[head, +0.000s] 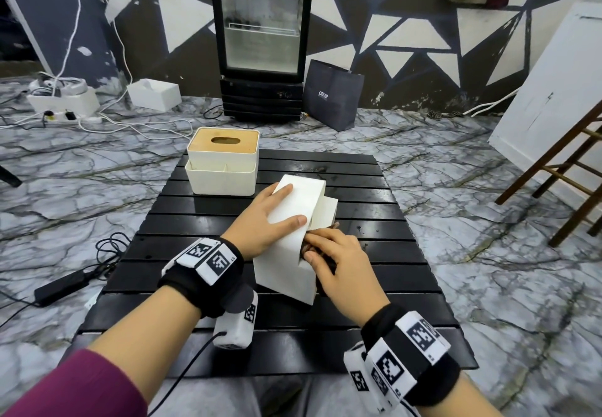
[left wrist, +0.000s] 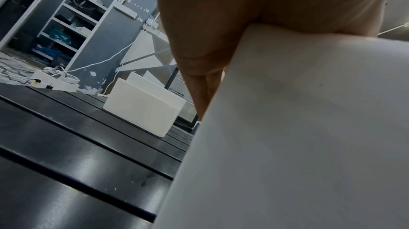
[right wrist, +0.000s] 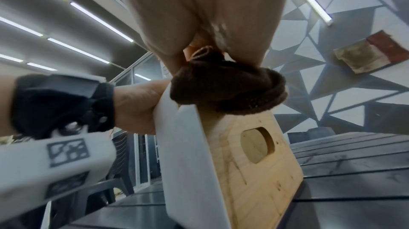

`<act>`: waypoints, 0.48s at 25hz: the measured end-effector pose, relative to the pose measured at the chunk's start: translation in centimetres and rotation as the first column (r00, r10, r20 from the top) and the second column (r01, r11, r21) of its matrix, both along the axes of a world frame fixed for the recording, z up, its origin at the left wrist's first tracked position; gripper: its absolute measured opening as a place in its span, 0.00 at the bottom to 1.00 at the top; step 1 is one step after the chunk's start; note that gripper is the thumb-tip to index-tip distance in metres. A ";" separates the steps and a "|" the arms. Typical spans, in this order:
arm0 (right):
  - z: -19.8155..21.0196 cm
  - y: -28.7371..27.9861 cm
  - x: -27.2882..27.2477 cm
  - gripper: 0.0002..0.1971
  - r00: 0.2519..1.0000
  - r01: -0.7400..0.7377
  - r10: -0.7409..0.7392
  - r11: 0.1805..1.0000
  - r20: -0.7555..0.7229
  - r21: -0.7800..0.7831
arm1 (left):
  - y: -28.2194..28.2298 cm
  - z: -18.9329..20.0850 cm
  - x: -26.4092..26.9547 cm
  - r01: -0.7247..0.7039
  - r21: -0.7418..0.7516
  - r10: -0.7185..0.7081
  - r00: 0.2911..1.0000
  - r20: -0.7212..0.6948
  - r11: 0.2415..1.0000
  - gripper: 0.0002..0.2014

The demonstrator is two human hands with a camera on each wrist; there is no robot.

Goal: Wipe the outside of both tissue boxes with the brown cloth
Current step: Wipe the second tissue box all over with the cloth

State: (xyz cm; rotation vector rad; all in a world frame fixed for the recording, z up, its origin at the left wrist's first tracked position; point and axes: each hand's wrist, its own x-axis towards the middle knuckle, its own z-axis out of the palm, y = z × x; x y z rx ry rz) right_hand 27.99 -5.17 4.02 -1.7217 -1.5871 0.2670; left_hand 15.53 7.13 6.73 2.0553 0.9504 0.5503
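Note:
One white tissue box with a wooden lid stands upright at the back left of the black slatted table; the left wrist view also shows this box. A second tissue box is tipped on its side mid-table, its wooden lid facing right. My left hand grips its upper white face and edge. My right hand holds the bunched brown cloth against the top of the lid side. In the head view my right hand hides most of the cloth.
On the marble floor beyond the table stand a glass-door fridge and a dark paper bag. A white box and a power strip with cables lie at the left. A wooden chair stands at the right.

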 end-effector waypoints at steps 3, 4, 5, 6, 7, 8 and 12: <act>0.3 0.5 0.5 0.14 1.000 -0.006 0.005 1.000 0.024 0.007 | 0.1 0.0 0.0 0.010 0.002 -0.009 1.000 -0.014 1.000 0.34; 0.3 0.9 0.8 0.14 1.000 0.011 -0.011 1.000 0.016 0.002 | 0.1 0.0 0.0 0.011 0.002 -0.011 1.000 -0.018 1.000 0.34; 0.3 1.2 0.9 0.14 1.000 0.027 -0.027 1.000 0.008 0.002 | 0.1 0.0 0.1 0.011 0.003 -0.011 1.000 -0.019 1.000 0.34; 0.3 1.4 0.9 0.14 0.999 0.035 -0.035 0.999 0.008 0.006 | 0.1 0.0 0.1 0.009 0.005 -0.009 1.000 -0.017 1.000 0.34; 0.2 1.2 0.7 0.14 0.999 0.033 -0.034 0.999 0.013 0.012 | 0.1 0.0 0.1 0.008 0.008 -0.007 1.000 -0.013 1.000 0.34; 0.0 0.9 0.5 0.14 0.999 0.022 -0.022 1.000 0.024 0.022 | 0.1 0.0 0.1 0.007 0.011 -0.007 1.000 -0.007 1.000 0.34; 0.0 0.3 0.4 0.15 0.996 -0.031 0.028 0.999 0.081 0.029 | 0.1 0.1 0.0 0.016 0.004 -0.016 1.000 -0.017 1.000 0.34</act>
